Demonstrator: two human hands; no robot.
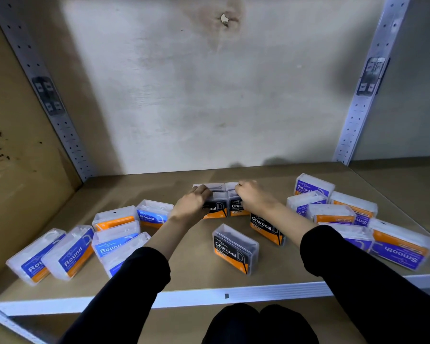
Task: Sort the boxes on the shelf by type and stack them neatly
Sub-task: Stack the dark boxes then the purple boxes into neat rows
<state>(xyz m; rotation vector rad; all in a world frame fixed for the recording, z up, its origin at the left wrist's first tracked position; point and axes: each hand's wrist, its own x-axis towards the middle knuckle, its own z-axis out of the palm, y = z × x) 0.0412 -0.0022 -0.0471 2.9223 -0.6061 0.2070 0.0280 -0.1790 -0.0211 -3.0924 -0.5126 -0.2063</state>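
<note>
On the brown board shelf (191, 259), with its white metal front edge (258, 294), the boxes lie in three loose groups: blue boxes (114, 244) on the left, purple boxes (397, 252) on the right, black ones in the middle. Toward the back, two black boxes stand side by side and touch. The left hand (196, 202) has its grip closed over the left black box (217, 209), and the right hand (252, 197) has its grip closed over the right black box (236, 207). Two more black boxes (235, 249) lie nearer the front edge. Behind rises a pale wall (184, 108) with a brown stain (224, 19), flanked by perforated metal posts (372, 95). A marked brown side panel (10, 145) closes the left.
</note>
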